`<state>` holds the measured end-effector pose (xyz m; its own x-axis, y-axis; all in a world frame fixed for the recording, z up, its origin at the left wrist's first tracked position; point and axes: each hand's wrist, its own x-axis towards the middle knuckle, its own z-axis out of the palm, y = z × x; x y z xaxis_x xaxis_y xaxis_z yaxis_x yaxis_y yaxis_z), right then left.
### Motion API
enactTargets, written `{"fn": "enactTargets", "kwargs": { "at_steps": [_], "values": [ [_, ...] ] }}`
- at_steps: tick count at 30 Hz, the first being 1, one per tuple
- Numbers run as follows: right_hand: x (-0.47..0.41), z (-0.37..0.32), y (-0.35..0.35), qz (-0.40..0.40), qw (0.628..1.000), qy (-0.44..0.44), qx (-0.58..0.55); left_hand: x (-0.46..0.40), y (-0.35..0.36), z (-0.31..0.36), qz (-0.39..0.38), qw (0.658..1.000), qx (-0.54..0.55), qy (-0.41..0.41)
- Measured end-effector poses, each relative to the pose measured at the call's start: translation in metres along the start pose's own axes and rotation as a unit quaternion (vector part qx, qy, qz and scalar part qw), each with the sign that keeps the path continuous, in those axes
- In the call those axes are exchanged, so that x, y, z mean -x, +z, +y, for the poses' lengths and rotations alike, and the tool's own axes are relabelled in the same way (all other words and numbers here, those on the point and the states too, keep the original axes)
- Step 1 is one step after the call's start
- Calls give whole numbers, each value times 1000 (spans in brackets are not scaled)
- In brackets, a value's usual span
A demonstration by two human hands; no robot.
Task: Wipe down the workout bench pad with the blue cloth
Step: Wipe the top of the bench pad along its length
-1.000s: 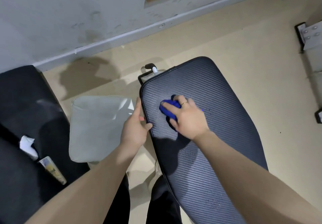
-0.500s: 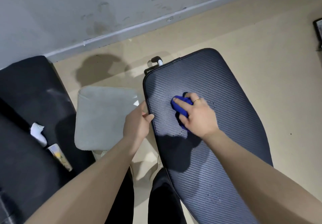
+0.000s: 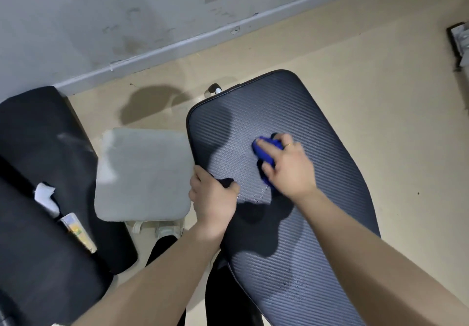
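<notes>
The workout bench pad (image 3: 317,112) is dark, ribbed and long, running from the upper middle down to the bottom right. A bunched blue cloth (image 3: 265,151) lies on the pad's middle, pressed down under my right hand (image 3: 288,167), whose fingers curl over it. My left hand (image 3: 213,200) grips the pad's left edge, thumb on top of the surface. Faint wet streaks show on the pad just below the cloth. Most of the cloth is hidden under my fingers.
A grey square cushion (image 3: 143,173) sits left of the bench. Black padded equipment (image 3: 38,148) fills the left side, with a white scrap (image 3: 45,196) and a small packet (image 3: 78,231) on it. A grey wall (image 3: 101,21) stands behind; beige floor (image 3: 393,97) lies right.
My right hand has slid the blue cloth to the right across the pad. My left hand keeps its hold on the pad's left edge.
</notes>
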<state>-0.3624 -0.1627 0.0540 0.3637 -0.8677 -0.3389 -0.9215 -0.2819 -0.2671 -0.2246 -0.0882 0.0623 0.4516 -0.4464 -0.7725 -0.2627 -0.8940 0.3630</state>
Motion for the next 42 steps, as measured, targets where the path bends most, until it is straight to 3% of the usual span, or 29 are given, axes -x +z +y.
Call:
{"fn": "enactTargets", "kwargs": {
  "at_steps": [3, 5, 11, 18, 24, 26, 29, 31, 33, 37, 39, 42],
  "values": [
    [-28, 35, -12, 62, 989, 132, -31, 4, 14, 13, 23, 999, -27, -38],
    [-28, 38, -13, 68, 984, 164, -25, 4, 22, 16, 38, 997, -19, -57],
    [18, 27, 2, -15, 995, -94, 6, 0, 35, 26, 68, 991, 51, -105],
    [-33, 92, -22, 102, 984, 144, -38, -5, 52, 21, 120, 987, -3, -102],
    [6, 50, 1, 56, 997, 12, -53, -10, 49, 32, 122, 982, -9, -143],
    [-7, 64, -11, 42, 997, 30, -59, -11, 48, 34, 123, 981, -12, -150],
    [-35, 91, -27, 83, 984, 137, -73, -10, 51, 33, 125, 980, -9, -153],
    [-40, 93, -26, 96, 982, 162, -25, -9, 55, 32, 131, 980, 5, -148],
    [-30, 70, -19, 72, 991, 110, 16, -7, 54, 32, 132, 980, 19, -146],
    [10, 8, 5, 14, 999, -35, -26, -3, 49, 37, 118, 981, 26, -155],
    [4, 9, 10, 13, 997, -70, -24, -3, 48, 38, 117, 981, 26, -153],
    [-23, 21, 2, 75, 993, 76, -47, -4, 43, 32, 97, 985, 34, -141]
  ]
}}
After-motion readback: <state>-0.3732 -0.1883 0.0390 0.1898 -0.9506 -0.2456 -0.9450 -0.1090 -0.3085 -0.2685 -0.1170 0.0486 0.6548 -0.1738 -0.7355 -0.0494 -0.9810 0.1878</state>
